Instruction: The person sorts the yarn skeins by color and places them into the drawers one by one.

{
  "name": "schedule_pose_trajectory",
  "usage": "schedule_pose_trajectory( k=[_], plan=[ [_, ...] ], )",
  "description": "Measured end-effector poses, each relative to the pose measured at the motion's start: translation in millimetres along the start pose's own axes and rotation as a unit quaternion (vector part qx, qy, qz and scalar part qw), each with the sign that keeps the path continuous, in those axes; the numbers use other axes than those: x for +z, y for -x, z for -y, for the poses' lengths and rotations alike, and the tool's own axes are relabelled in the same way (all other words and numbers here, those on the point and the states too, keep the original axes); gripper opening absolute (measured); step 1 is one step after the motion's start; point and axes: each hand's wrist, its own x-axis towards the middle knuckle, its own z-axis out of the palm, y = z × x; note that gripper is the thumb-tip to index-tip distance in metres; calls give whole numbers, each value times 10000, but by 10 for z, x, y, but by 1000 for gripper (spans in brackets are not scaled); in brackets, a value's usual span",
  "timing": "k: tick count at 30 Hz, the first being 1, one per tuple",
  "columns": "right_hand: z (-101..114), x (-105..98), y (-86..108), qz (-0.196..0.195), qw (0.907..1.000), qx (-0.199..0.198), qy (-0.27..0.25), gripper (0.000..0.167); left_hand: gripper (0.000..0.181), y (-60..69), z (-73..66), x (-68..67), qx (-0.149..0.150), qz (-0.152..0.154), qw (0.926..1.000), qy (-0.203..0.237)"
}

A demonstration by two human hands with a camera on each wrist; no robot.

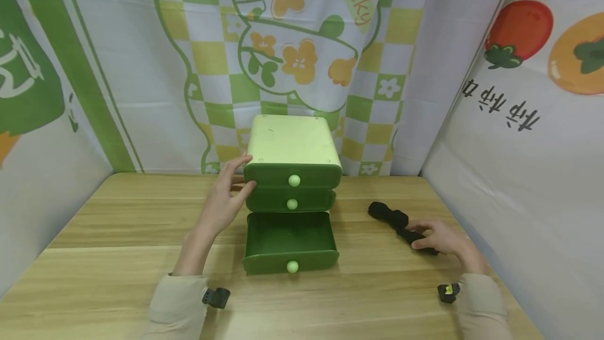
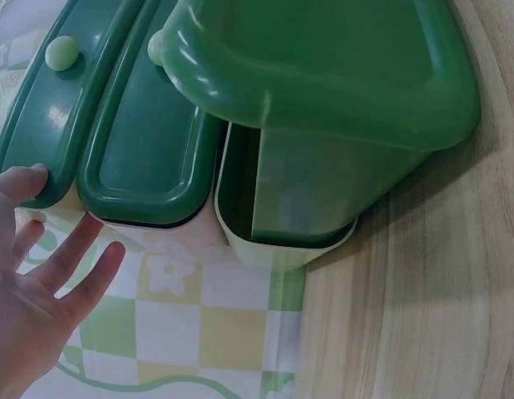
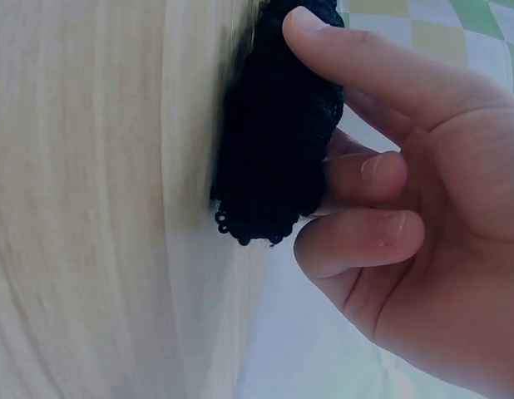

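Observation:
A small drawer cabinet with a pale green body stands on the table, its dark green drawer fronts facing me. The bottom drawer is pulled out, and I see nothing inside it. My left hand touches the cabinet's upper left side, thumb on the edge of the top drawer and the other fingers spread. On the right lies a black bundle of looped yarn-like strands, narrowed at its middle. My right hand holds its near end, thumb on top and fingers curled along the side.
The wooden table reaches back to a printed cloth behind the cabinet. More printed cloth hangs at both sides, the right one close to my right arm. The middle drawer sticks out less than the bottom one.

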Motion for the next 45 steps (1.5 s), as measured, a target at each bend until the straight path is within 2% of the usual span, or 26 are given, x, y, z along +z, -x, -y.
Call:
schedule_pose_trajectory(
  k=[10,14,25,38,45],
  plan=[
    [-66,-6,-3,-86,9995,-262,122,46,57,-15,-3,2,-3,2,10000,52],
    [-59,-16,-1,-71,9997,-237,57,47,57,-20,2,0,-10,-2,10000,52],
    [19,-57,20,-45,9992,243,-311,49,57,-29,-8,-10,-17,-19,9999,136],
    [122,-17,-25,73,9995,204,-221,49,57,-2,5,-2,-115,23,9999,79],
    [185,-7,-64,160,9991,219,-336,49,57,-2,3,-4,-82,9,9999,112]
  ],
)
